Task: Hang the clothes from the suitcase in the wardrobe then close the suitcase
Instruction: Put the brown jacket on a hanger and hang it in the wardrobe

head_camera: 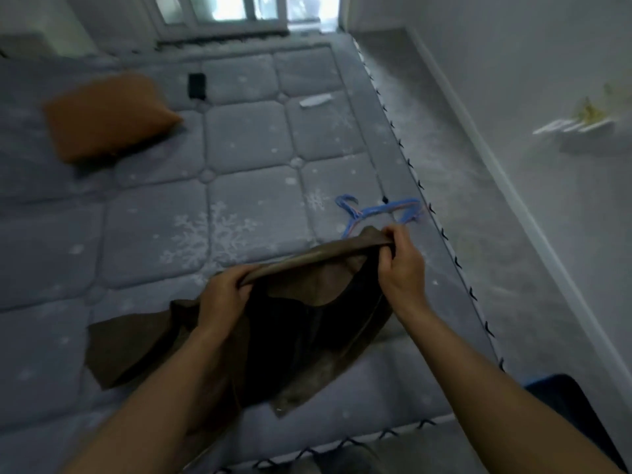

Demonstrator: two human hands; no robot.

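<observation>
Two hands hold a brown top open over the bed.

The left hand (220, 295) and right hand (398, 260) each pinch the brown garment (307, 323) at its top edge, likely spreading it for the blue hanger (379, 212) lying just beyond on the mattress (154, 217).

The garment (307, 323) lies on the near part of the mattress (239, 138), its upper edge lifted between the hands: the left hand (219, 295) at one end, the right hand (402, 265) at the other. Just behind the right hand, near the mattress's right edge, lie hangers (379, 210) (their number is unclear). Farther back sits a cushion (109, 114) at left, with a phone (197, 85) behind it and a paper slip (314, 100) to the right. The floor (461, 200) runs along the right side.
</observation>
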